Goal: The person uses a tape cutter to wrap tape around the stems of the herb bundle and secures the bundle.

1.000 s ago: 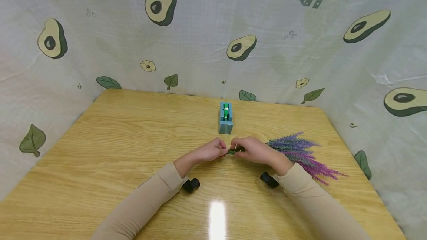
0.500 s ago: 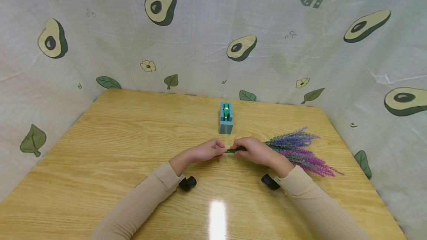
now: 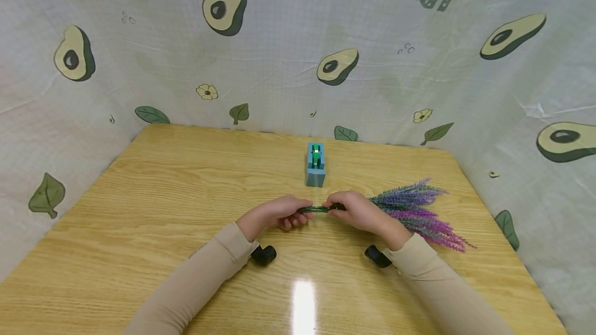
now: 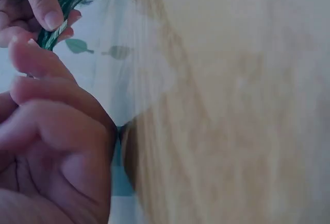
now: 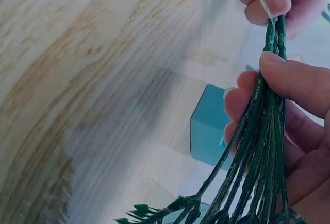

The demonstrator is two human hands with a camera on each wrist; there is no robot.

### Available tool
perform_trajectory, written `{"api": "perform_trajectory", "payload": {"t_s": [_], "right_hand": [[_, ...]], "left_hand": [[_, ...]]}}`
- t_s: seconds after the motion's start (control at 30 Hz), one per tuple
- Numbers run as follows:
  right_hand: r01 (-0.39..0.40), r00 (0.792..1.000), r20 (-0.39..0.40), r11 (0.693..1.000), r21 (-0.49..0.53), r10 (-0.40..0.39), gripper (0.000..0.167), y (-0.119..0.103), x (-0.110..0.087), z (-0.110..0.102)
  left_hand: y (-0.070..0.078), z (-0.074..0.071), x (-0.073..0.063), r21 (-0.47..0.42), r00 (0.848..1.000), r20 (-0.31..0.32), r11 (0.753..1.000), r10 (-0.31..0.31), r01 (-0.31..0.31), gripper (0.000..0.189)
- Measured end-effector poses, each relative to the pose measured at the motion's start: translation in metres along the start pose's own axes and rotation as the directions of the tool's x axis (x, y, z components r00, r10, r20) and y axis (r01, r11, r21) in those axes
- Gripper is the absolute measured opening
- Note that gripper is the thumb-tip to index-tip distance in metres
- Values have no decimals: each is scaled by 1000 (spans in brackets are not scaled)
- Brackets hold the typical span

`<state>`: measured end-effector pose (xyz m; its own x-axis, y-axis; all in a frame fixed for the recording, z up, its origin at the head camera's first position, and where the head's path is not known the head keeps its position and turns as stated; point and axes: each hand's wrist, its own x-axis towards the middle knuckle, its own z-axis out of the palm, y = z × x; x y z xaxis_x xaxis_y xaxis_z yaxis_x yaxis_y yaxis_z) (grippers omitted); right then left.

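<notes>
The left hand (image 3: 283, 212) had shifted outward, baring more of the stems (image 3: 318, 209); its grip pinched their ends, the right hand (image 3: 356, 208) holding them too.

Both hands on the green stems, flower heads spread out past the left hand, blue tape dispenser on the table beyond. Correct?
Not quite: the flower heads spread out past the right hand, not the left hand; the head view shows it. The rest stands.

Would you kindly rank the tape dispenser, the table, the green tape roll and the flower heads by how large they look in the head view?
1. Table
2. Flower heads, partly hidden
3. Tape dispenser
4. Green tape roll
</notes>
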<state>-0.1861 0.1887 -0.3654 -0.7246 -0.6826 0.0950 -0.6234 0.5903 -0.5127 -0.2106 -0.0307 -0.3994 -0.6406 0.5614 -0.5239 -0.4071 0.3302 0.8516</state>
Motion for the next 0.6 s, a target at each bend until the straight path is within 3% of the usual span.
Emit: {"api": "perform_trajectory", "payload": {"t_s": [0.13,0.33,0.6], "right_hand": [[2,1000,-7,1000,-11,-2,13,-2,0,-1],[2,1000,-12,1000,-29,-2,13,-3,1,-1],[10,1000,-26,999,-42,-11,13,-3,2,2]], "left_hand": [[-2,0,1,-153,999,35,987,-36,41,43],[-4,0,2,-274,996,87,961,-21,45,44],[-4,4,1,-475,1000,22,880,3,8,35]]}}
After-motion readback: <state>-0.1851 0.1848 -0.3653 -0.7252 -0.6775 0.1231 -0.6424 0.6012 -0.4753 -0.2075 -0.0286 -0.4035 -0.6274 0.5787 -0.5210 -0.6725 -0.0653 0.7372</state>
